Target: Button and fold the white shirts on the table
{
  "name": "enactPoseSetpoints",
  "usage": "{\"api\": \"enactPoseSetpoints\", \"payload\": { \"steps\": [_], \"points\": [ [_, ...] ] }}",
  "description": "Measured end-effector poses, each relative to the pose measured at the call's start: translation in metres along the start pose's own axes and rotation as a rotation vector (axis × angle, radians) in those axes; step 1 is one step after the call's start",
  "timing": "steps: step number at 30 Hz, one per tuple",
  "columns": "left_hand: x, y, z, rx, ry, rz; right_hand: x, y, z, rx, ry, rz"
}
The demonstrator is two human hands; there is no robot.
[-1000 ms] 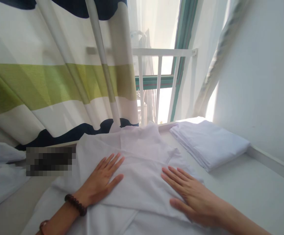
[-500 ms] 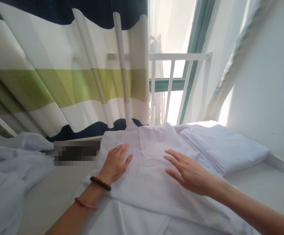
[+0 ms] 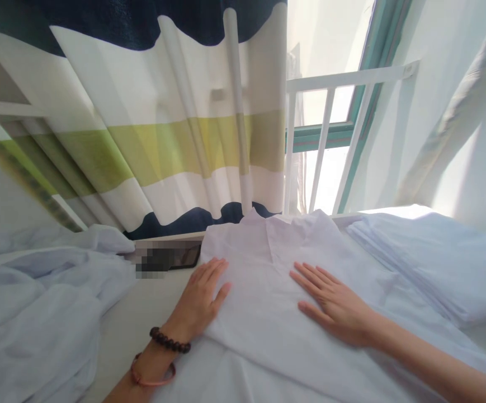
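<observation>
A white garment with a collar, like a shirt or coat, lies spread out in front of me, its collar end toward the curtain. My left hand rests on its left side, palm down, thumb apart from the fingers. On the right part of the cloth lies my right hand, flat, with fingers stretched out and pointing to the upper left. Neither hand grips anything. Creases run through the cloth between and below the hands.
A folded white garment lies at the right, and a rumpled white cloth heap at the left. A dark phone-like slab, partly pixelated, sits by the back edge. Behind are a striped curtain and a white railing.
The view has turned left, so the scene sits farther right. My right hand has flattened onto the cloth from a more raised pose. My left hand stays on the garment's left side.
</observation>
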State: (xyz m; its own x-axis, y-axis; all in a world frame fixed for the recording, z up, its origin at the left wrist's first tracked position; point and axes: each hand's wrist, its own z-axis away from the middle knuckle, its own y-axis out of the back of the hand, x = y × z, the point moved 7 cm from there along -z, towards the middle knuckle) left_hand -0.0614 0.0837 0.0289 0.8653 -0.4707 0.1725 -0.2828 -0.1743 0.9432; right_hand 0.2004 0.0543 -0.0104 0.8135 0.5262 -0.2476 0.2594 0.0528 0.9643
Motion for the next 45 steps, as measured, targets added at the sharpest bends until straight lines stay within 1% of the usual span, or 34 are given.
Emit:
{"api": "enactPoseSetpoints", "payload": {
  "steps": [1,2,3,5,6,8,10,11,13,15,17,19,21,23,26,28,30,32,35,39,42,45],
  "points": [
    [-0.011,0.011,0.008,0.077,0.058,0.014,0.0,0.002,0.0,0.003,-0.005,0.0],
    [-0.023,0.019,0.017,0.126,0.129,0.043,0.0,0.004,-0.003,0.005,-0.013,-0.003],
    [-0.036,0.024,0.027,0.137,0.197,0.092,-0.001,0.008,-0.007,0.008,-0.026,-0.007],
    [-0.055,0.026,0.043,0.077,0.276,0.233,-0.008,0.017,-0.023,0.02,-0.051,-0.014],
    [-0.06,0.024,0.049,0.034,0.276,0.303,-0.013,0.022,-0.034,0.04,-0.063,-0.012],
    [-0.061,0.021,0.056,-0.029,0.225,0.387,-0.033,0.031,-0.063,0.096,-0.027,-0.01],
    [-0.057,0.019,0.058,-0.063,0.185,0.388,-0.055,0.032,-0.097,0.123,0.002,-0.079],
    [-0.055,0.019,0.057,-0.067,0.185,0.373,-0.065,0.032,-0.115,0.131,-0.008,-0.14],
    [-0.053,0.019,0.057,-0.049,0.217,0.336,-0.084,0.028,-0.149,0.148,-0.008,-0.172],
    [-0.053,0.021,0.058,0.006,0.262,0.287,-0.099,0.024,-0.18,0.175,-0.039,-0.193],
    [-0.052,0.022,0.061,0.046,0.275,0.235,-0.109,0.021,-0.207,0.198,-0.088,-0.206],
    [-0.05,0.024,0.065,0.07,0.245,0.194,-0.115,0.018,-0.228,0.204,-0.144,-0.207],
    [-0.048,0.025,0.07,0.081,0.191,0.18,-0.118,0.017,-0.245,0.195,-0.196,-0.196],
    [-0.05,0.026,0.074,0.085,0.16,0.194,-0.115,0.017,-0.257,0.168,-0.237,-0.189],
    [-0.059,0.028,0.081,0.094,0.178,0.247,-0.102,0.016,-0.27,0.118,-0.276,-0.202],
    [-0.065,0.03,0.084,0.103,0.194,0.28,-0.091,0.015,-0.274,0.106,-0.289,-0.21],
    [-0.067,0.031,0.084,0.118,0.165,0.293,-0.082,0.014,-0.274,0.12,-0.293,-0.207],
    [-0.066,0.032,0.083,0.14,0.103,0.275,-0.078,0.014,-0.271,0.155,-0.29,-0.195],
    [-0.065,0.03,0.083,0.163,0.058,0.181,-0.087,0.018,-0.263,0.239,-0.264,-0.172],
    [-0.066,0.027,0.084,0.151,0.088,0.067,-0.113,0.024,-0.25,0.338,-0.197,-0.152],
    [-0.066,0.027,0.082,0.144,0.102,0.069,-0.122,0.022,-0.24,0.322,-0.185,-0.162],
    [-0.065,0.027,0.08,0.141,0.105,0.105,-0.111,0.016,-0.231,0.229,-0.234,-0.204]
  ]
}}
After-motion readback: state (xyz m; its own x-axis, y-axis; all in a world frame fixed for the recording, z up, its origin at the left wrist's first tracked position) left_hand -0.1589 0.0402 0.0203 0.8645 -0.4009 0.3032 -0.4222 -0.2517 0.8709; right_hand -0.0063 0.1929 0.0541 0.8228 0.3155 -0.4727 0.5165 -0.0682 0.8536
